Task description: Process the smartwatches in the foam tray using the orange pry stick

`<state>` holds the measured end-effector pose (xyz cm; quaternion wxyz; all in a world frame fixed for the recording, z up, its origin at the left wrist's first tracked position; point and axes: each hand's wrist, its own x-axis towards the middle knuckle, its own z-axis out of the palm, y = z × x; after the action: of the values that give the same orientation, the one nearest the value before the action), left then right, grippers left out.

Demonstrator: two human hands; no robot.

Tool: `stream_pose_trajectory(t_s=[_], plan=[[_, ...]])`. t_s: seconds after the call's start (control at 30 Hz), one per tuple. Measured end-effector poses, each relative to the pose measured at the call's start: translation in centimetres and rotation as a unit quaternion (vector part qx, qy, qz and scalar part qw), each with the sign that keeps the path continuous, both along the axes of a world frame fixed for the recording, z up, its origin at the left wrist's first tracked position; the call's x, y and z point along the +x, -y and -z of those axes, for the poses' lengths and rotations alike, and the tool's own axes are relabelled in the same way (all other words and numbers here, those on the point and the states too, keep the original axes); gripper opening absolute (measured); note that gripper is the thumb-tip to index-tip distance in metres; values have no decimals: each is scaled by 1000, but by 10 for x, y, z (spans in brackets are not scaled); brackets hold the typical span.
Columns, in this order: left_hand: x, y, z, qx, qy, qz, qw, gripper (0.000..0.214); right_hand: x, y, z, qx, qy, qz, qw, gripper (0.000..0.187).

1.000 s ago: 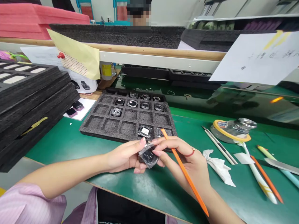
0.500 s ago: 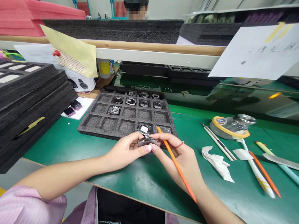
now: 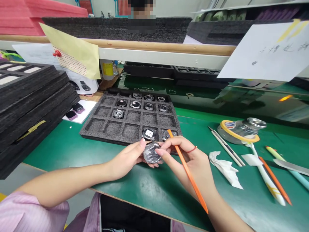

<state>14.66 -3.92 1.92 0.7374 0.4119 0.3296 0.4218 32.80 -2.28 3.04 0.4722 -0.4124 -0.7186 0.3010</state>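
Between both hands, just in front of the foam tray (image 3: 91,131), is a round watch case (image 3: 151,154) with a shiny, film-like face turned up. My left hand (image 3: 129,158) is closed on its left side, fingers underneath. My right hand (image 3: 190,161) pinches the upper right edge with thumb and fingertips. An orange stick (image 3: 189,174) with a pointed lower end is also tucked in the right hand, slanting down across the palm. Right behind, a watch case with a white label (image 3: 148,133) sits in a front compartment; another wrapped piece (image 3: 166,133) lies beside it.
Stacked black foam trays (image 3: 36,106) rise at the left, near two small watches (image 3: 74,111) on white paper. To the right are a glass jar (image 3: 238,130) with a tape roll, crumpled tissue (image 3: 225,169), a toothbrush (image 3: 267,177) and tweezers (image 3: 227,146). A shelf (image 3: 154,54) crosses behind.
The watch case has been tilted from edge-on to face-up toward me. My left thumb has lifted from its front to its upper left edge; the right hand shifted slightly right with the orange stick.
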Motion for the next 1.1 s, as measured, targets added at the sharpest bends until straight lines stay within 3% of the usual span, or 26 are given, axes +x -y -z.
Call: stream_pose_trajectory(t_s=[0.3,0.47,0.6,0.73,0.83,0.93,1.1], plan=[[-2,0,-5,-17,-3,23,1000,70,-1,-1,0,204,80,-22,976,11],[-4,-5,-7,-37,11,29,999,70,2,5,-4,237,92,-87,963,14],[-6,-8,-12,-39,-7,12,999,67,7,12,-8,185,-11,-161,969,15],[-7,-8,-13,-47,-16,37,998,70,11,5,-6,69,-175,-10,982,14],[-7,-7,-13,-57,-3,63,996,68,12,-6,-5,-61,-257,77,961,16],[-8,-7,-12,-71,13,71,995,65,12,-13,-3,-131,-281,67,948,24],[-9,-7,-11,-87,29,83,992,62,11,-13,6,-142,-266,51,952,20]])
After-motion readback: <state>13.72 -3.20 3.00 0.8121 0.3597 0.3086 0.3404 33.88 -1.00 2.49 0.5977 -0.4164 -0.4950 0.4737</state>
